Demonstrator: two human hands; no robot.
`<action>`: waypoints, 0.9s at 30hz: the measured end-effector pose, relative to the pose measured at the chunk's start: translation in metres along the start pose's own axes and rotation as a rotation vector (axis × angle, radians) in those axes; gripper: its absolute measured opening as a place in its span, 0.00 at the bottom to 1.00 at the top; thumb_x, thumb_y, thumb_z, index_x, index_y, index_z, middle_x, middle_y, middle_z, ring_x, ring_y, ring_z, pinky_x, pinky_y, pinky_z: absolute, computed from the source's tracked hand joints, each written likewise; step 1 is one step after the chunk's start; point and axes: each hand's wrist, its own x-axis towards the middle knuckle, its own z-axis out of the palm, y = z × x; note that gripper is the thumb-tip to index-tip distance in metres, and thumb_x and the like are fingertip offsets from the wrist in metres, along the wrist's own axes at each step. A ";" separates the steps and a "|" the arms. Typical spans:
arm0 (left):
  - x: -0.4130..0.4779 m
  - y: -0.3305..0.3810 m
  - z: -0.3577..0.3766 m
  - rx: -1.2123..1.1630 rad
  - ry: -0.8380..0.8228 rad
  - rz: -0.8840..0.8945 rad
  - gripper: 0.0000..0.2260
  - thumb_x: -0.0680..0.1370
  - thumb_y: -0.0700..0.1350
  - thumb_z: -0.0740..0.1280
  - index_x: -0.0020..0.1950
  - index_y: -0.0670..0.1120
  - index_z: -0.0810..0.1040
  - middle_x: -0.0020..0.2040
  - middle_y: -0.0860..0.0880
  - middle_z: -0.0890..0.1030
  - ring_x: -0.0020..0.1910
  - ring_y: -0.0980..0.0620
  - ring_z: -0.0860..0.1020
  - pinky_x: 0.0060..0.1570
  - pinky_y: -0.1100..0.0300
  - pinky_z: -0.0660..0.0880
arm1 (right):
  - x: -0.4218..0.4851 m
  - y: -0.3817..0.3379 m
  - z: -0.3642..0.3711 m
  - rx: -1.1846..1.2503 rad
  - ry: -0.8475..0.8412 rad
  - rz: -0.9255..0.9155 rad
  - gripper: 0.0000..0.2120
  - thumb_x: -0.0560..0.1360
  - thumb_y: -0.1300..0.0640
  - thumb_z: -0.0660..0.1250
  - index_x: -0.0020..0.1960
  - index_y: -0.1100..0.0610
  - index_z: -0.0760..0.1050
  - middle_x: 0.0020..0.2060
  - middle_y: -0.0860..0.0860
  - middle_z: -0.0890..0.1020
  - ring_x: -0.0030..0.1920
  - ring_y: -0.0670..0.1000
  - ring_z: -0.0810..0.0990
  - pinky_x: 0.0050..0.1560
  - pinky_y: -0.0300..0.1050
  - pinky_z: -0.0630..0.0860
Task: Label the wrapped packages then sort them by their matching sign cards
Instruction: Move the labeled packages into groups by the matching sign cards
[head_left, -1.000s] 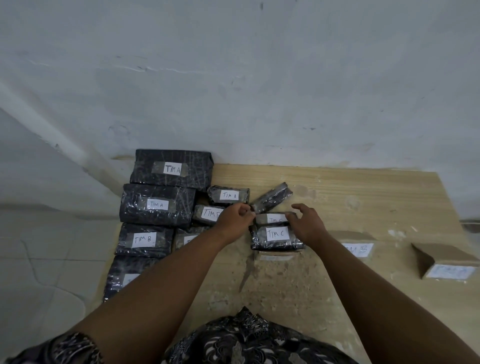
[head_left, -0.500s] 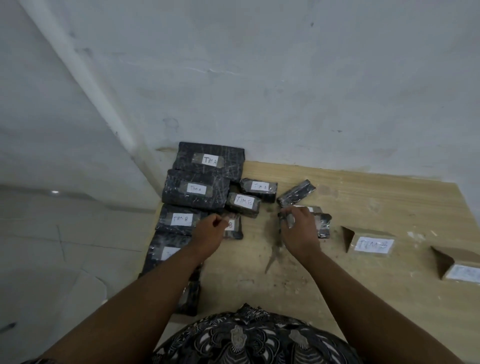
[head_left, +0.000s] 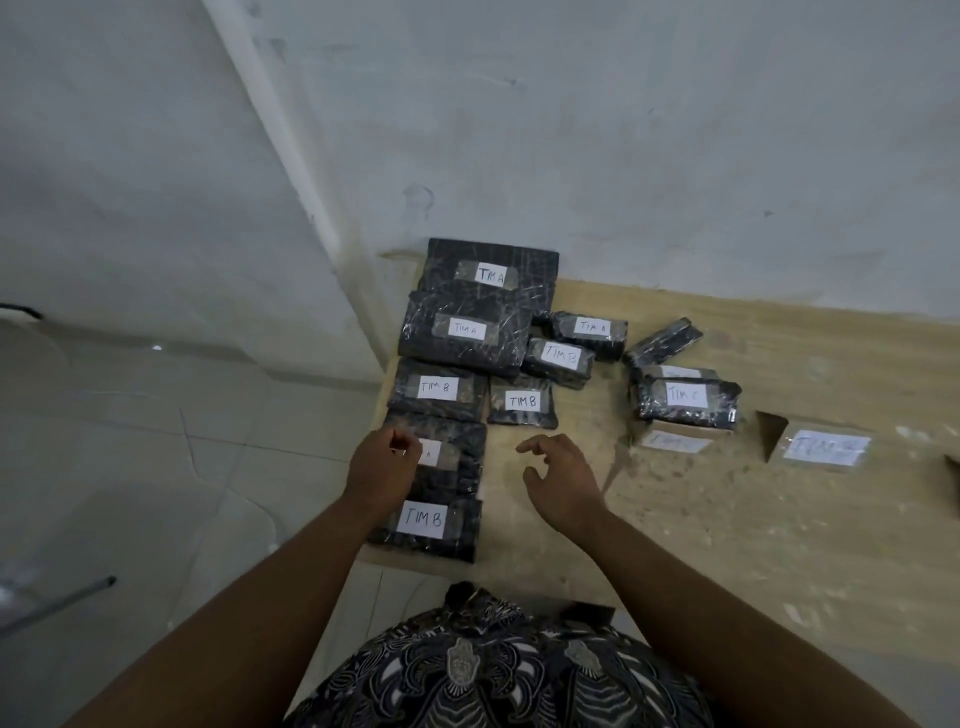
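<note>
left hand (head_left: 384, 467): the forearm reaches forward from the lower left. The hand lies knuckles-up over a package at the desk's left edge, fingers curled down onto its white label. Whether they pinch the label or only press on it cannot be told.
right hand (head_left: 563, 480): the forearm comes in from the lower right. The hand hovers over bare desk, fingers loosely curved and apart, thumb spread, holding nothing.
package under the left hand (head_left: 460, 467): black with glossy film wrap. Its label is mostly hidden.
nearest package (head_left: 426, 522): same black wrap, labelled "TIM B", at the desk's near-left corner, touching the one beyond it.
middle pair (head_left: 439, 387): two "TIM B" packages side by side, the right one smaller.
large packages (head_left: 467, 330): two marked "TIM A", one behind the other, the far one against the wall.
small packages (head_left: 592, 327): a "TIM A" and, just nearer and overlapping it, a "TIM B".
unlabelled package (head_left: 662, 340): small and lying at an angle, with no label showing.
TIM C package (head_left: 685, 397): lies on top of a second labelled package, both just behind a cardboard sign card (head_left: 675, 440).
second sign card (head_left: 821, 448): folded cardboard standing to the right, its writing blurred.
desk (head_left: 727, 530): pale wood, scuffed.
</note>
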 end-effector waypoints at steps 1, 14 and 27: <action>-0.001 -0.009 -0.003 0.020 -0.005 -0.028 0.05 0.79 0.47 0.72 0.51 0.47 0.81 0.48 0.49 0.83 0.48 0.48 0.81 0.48 0.57 0.75 | -0.003 -0.002 0.008 0.004 -0.032 0.014 0.14 0.80 0.59 0.68 0.62 0.44 0.79 0.57 0.46 0.73 0.59 0.49 0.76 0.56 0.39 0.69; -0.033 -0.052 0.007 0.002 -0.209 -0.420 0.34 0.80 0.60 0.68 0.75 0.38 0.64 0.68 0.38 0.77 0.61 0.39 0.79 0.53 0.55 0.75 | -0.032 -0.034 0.057 0.285 -0.484 0.510 0.30 0.83 0.47 0.68 0.80 0.54 0.64 0.75 0.58 0.73 0.64 0.60 0.77 0.63 0.60 0.79; -0.038 -0.001 0.016 -0.025 -0.216 -0.309 0.27 0.85 0.61 0.58 0.42 0.40 0.80 0.42 0.41 0.81 0.38 0.45 0.79 0.39 0.56 0.69 | -0.034 -0.021 0.022 0.417 -0.068 0.417 0.17 0.78 0.42 0.73 0.60 0.51 0.75 0.50 0.51 0.84 0.42 0.51 0.83 0.40 0.48 0.78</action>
